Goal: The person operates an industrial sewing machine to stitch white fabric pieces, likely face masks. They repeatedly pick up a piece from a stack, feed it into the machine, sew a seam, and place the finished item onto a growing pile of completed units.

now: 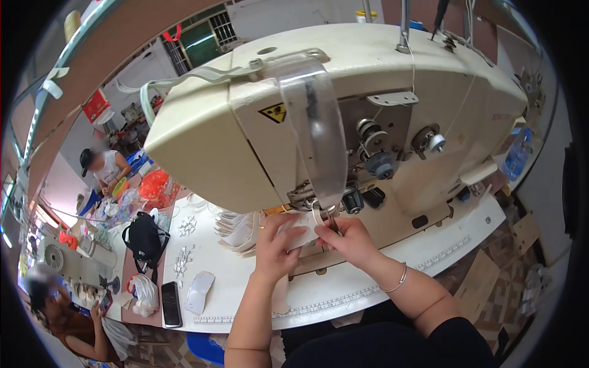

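A large cream sewing machine (202, 153) fills the middle of the view, and both my hands are at its needle area. My left hand (276, 245) is curled around a small white flat piece (302, 228), thumb and fingers bent against it. At the piece's right edge, my right hand (353, 242) is closed, thumb and finger pinching by a narrow pale strap (317, 213). Dark metal parts beside these fingertips partly hide the grip. A fanned stack of white cut pieces (236, 230) lies just left of my left hand.
Small white bits (182, 260), a black phone (172, 305), a folded white piece (199, 293) and a black bag (146, 239) lie to the left. A ruler strip (343, 302) runs along the table's front edge. Two people sit farther left. A plastic bottle (518, 153) stands right.
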{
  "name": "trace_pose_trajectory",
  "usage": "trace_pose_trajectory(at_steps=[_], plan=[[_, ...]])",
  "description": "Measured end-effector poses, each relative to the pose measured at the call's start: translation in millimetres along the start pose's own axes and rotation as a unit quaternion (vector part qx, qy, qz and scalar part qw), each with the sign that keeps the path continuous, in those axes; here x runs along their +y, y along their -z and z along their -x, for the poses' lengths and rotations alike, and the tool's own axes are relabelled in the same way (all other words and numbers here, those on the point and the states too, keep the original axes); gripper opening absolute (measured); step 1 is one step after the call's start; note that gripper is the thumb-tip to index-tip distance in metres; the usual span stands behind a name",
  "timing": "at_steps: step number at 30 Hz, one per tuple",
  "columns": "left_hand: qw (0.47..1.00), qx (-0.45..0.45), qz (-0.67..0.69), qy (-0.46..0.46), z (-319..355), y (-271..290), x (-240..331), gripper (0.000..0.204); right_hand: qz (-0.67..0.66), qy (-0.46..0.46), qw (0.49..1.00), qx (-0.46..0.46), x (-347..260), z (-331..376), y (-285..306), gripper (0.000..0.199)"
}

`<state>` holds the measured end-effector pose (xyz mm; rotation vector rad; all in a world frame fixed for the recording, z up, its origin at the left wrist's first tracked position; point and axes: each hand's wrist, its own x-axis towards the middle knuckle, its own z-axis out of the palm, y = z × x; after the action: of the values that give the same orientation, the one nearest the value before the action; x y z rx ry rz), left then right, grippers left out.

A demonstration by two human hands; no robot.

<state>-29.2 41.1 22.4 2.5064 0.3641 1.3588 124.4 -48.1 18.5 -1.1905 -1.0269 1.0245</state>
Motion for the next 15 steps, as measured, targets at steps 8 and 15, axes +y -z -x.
trace_pose_trajectory(at_steps=[8,15], plan=[[0.991,0.023,-0.102,-0.085,7,-4,12,0.037,-0.155,-0.042,0.987,-0.012,8,3,5,0.017],[0.991,0.04,-0.103,-0.074,2,-5,12,0.04,-0.192,-0.041,0.98,-0.025,11,-4,6,0.017]])
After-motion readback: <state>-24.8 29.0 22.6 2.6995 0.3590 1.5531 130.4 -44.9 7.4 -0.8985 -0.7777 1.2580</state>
